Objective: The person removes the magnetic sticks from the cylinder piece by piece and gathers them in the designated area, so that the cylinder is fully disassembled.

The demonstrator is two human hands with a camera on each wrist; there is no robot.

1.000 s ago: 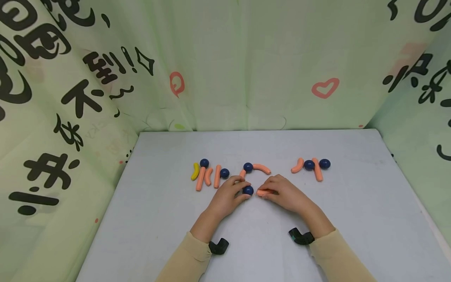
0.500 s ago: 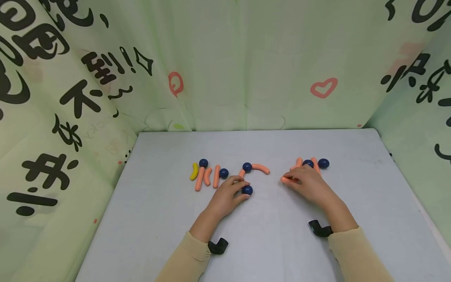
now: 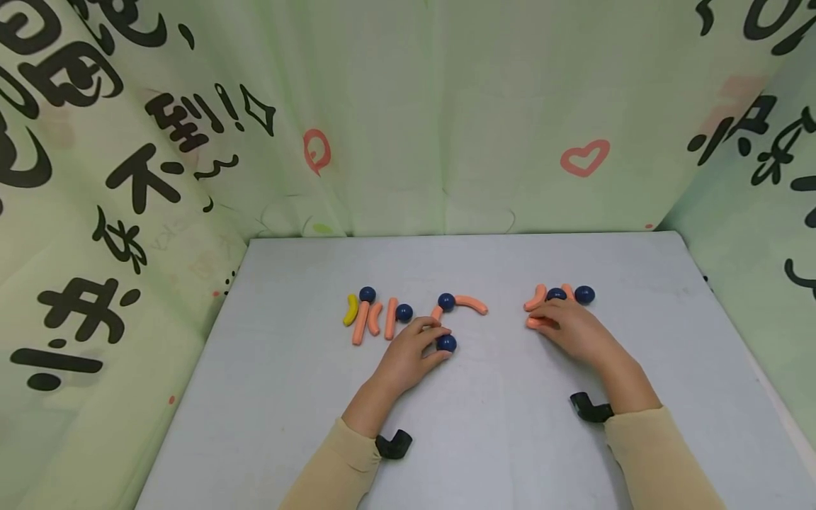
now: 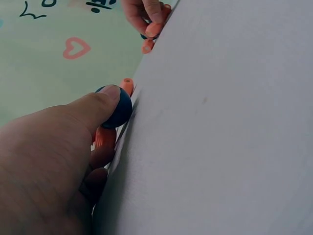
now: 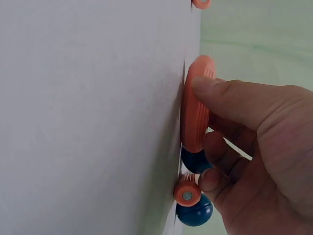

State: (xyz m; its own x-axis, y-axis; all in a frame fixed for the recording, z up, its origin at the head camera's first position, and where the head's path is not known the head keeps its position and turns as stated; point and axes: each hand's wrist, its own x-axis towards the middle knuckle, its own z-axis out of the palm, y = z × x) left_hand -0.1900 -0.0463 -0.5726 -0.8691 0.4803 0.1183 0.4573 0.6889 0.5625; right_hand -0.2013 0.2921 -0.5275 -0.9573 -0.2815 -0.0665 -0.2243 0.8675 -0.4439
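Observation:
My left hand (image 3: 408, 358) holds a dark blue ball (image 3: 447, 343) on the table, with the thumb across it in the left wrist view. Just beyond that ball stand a short orange rod (image 3: 436, 312), another blue ball (image 3: 446, 302) and a curved orange rod (image 3: 472, 304). In the right wrist view, thumb and fingers of my right hand (image 5: 264, 122) pinch a ridged orange rod (image 5: 195, 110) close to the tabletop. This hand is at the near side of the right-hand group, partly covering a blue ball (image 3: 557, 293) and an upright-lying orange rod (image 3: 568, 291).
On the left lie a yellow curved piece (image 3: 350, 310), several orange rods (image 3: 390, 319) and blue balls (image 3: 404, 312). A curved orange rod (image 3: 535, 297) and a blue ball (image 3: 584, 295) flank the right group. Printed curtains (image 3: 382, 142) enclose the white table (image 3: 497, 453).
My right hand has moved right, carrying the orange rod from near the left hand's ball to the right-hand group. The left hand stays at its blue ball.

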